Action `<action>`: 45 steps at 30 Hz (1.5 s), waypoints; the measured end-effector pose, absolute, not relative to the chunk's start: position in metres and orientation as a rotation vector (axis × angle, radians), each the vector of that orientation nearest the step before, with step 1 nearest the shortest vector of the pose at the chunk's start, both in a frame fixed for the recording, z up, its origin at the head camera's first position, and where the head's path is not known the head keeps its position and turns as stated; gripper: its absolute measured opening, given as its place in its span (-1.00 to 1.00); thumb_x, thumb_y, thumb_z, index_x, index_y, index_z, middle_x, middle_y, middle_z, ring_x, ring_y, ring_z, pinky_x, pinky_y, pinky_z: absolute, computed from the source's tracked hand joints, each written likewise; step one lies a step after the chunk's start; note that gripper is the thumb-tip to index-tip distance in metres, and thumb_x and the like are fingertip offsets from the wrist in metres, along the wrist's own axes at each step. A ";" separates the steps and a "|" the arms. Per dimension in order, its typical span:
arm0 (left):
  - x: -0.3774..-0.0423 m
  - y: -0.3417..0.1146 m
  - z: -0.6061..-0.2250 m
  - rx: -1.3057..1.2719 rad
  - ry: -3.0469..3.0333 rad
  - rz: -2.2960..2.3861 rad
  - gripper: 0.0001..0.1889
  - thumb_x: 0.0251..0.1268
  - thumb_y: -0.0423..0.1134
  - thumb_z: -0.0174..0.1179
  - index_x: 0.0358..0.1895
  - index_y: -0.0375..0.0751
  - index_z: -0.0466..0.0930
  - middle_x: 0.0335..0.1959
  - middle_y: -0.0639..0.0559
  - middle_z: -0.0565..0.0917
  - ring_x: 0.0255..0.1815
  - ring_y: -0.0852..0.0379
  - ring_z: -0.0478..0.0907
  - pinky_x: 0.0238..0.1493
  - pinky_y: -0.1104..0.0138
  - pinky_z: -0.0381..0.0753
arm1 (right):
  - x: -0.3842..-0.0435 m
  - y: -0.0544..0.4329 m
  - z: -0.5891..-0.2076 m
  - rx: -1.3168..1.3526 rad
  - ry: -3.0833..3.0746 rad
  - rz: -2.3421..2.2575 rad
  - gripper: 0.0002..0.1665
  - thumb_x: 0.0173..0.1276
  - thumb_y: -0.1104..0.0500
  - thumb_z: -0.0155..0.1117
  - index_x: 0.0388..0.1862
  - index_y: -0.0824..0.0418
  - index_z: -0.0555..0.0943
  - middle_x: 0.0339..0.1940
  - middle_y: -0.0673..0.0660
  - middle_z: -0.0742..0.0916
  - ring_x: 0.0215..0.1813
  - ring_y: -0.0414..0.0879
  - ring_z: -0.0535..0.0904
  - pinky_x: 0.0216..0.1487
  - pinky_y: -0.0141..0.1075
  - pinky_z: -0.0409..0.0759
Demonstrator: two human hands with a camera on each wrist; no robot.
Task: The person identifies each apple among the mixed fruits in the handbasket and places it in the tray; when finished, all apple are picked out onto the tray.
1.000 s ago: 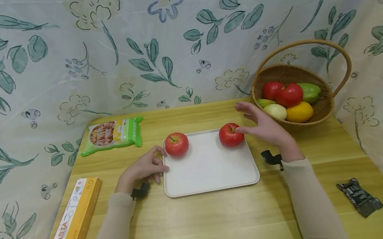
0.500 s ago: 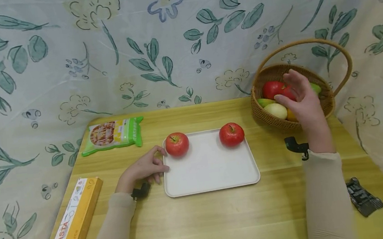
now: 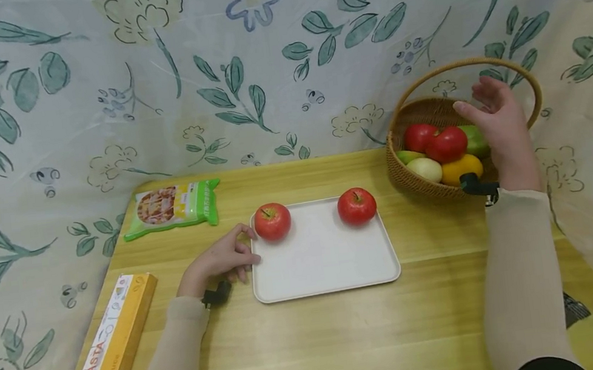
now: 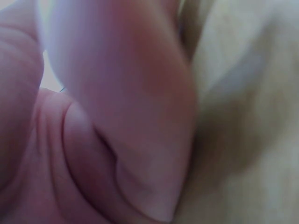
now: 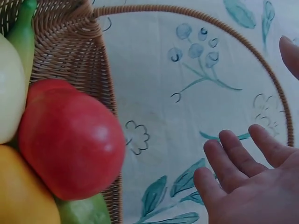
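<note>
- Where the white rectangular shallow tray (image 3: pixel 322 267) lies at the centre of the head frame, the left hand (image 3: pixel 219 259) is against its left rim, fingers bent and thumb tip at the edge; whether it pinches the rim, I cannot tell (the left wrist view is mostly blurred skin).
- The right hand (image 3: pixel 505 127), upper right of the frame, has its fingers spread and slightly bent, holding nothing, in front of the right side of the brown woven wicker basket (image 3: pixel 408 181) with its tall arched handle (image 3: pixel 458 64); contact with the handle cannot be told.
- On the tray sit two round red apples: the left apple (image 3: pixel 272 222) in the upper left corner, near the left fingertips, and the right apple (image 3: pixel 357 206) in the upper right corner.
- Inside the basket are two glossy red round pieces (image 3: pixel 447 144), a yellow-orange one (image 3: pixel 454 170), a pale rounded one (image 3: pixel 425 169) and green ones (image 3: pixel 475 141).
- On the pale wooden surface (image 3: pixel 337 345), a green-edged plastic food packet (image 3: pixel 175 208) lies upper left, a long yellow-and-white pasta box (image 3: pixel 114 349) lower left, and a black wrapper (image 3: pixel 575 309) lower right, mostly hidden behind the beige right sleeve (image 3: pixel 524 281).
</note>
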State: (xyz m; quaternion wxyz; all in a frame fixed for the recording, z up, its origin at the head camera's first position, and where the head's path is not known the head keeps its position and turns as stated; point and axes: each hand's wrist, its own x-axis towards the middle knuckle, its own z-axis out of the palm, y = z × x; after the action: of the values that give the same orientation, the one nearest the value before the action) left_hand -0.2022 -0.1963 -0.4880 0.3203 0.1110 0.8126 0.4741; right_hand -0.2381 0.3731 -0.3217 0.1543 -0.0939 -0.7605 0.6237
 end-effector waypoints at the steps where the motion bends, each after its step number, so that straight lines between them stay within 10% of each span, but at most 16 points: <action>1: -0.202 -0.196 -0.488 0.290 2.134 1.247 -0.38 0.38 -0.11 0.44 0.33 -0.05 0.26 -0.42 -0.05 0.72 -0.64 0.11 0.65 -0.61 0.35 0.58 | -0.242 0.374 -0.322 -0.284 -2.189 1.788 -0.04 0.46 0.02 0.46 0.71 -0.13 0.19 0.75 -0.05 0.29 0.75 -0.17 0.13 0.72 -0.43 0.10; 23: -0.203 -0.197 -0.491 0.284 2.130 1.256 -0.38 0.36 -0.10 0.46 0.31 0.01 0.27 -0.42 -0.06 0.72 -0.63 0.08 0.67 -0.62 0.34 0.59 | -0.267 0.396 -0.357 -0.296 -2.743 1.488 0.30 0.43 -0.31 0.38 0.81 -0.01 -0.21 0.83 0.19 -0.04 0.79 0.31 -0.13 0.77 0.24 -0.17; 45: -0.203 -0.196 -0.490 0.291 2.137 1.255 -0.39 0.36 -0.10 0.46 0.30 0.01 0.27 -0.44 -0.04 0.73 -0.64 0.09 0.67 -0.62 0.35 0.58 | -0.269 0.406 -0.363 -0.177 -3.015 1.378 0.31 0.49 -0.29 0.32 0.79 0.18 -0.29 0.80 0.38 -0.13 0.73 0.48 -0.13 0.69 0.40 -0.13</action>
State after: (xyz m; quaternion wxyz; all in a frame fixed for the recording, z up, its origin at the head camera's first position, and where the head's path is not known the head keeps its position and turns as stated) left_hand -0.2032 -0.1958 -0.4897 0.3175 0.1108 0.8120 0.4770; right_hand -0.2687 0.4060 -0.3633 -0.0889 -0.0532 -0.9046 0.4134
